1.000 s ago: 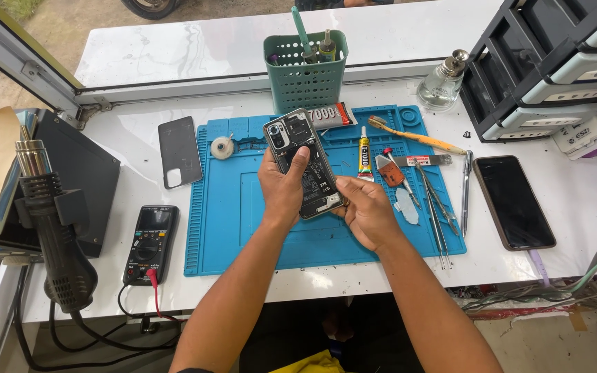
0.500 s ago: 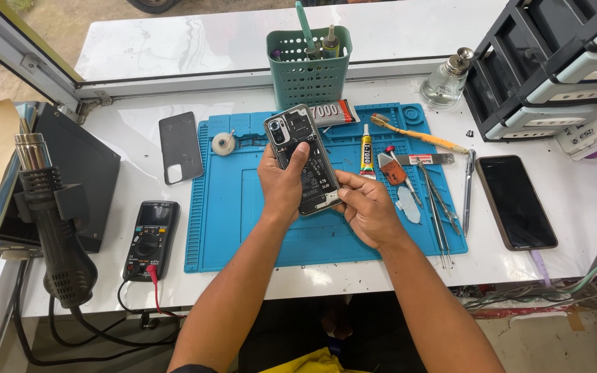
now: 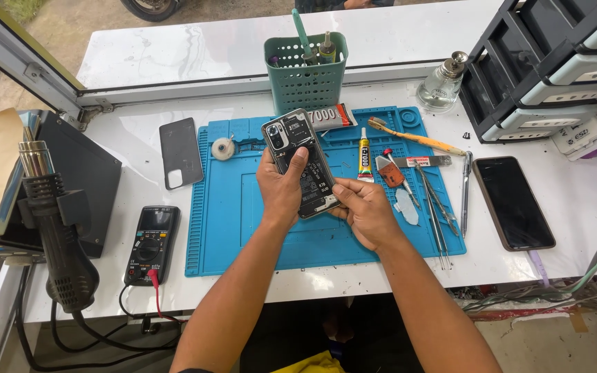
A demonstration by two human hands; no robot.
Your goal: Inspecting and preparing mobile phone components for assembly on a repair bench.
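An opened smartphone (image 3: 291, 141) with its back cover off and its insides showing is held above the blue work mat (image 3: 229, 228). My left hand (image 3: 279, 190) wraps around its left side with the thumb across the middle. At the phone's lower right edge, my right hand (image 3: 366, 213) pinches the corner with its fingertips. The phone's camera end points away from me, towards the green basket (image 3: 305, 79).
On the mat lie a tape roll (image 3: 224, 148), glue tubes (image 3: 364, 146), a toothbrush (image 3: 412, 137), tweezers and picks (image 3: 437, 200). A grey back cover (image 3: 180, 152), a multimeter (image 3: 151, 243) and a hot-air gun (image 3: 60, 235) are left. Another phone (image 3: 513, 202), a bottle (image 3: 441, 84) and drawers (image 3: 554, 62) are right.
Both hands have stayed on the phone with only small shifts. My right fingers have slid slightly along the phone's lower right edge.
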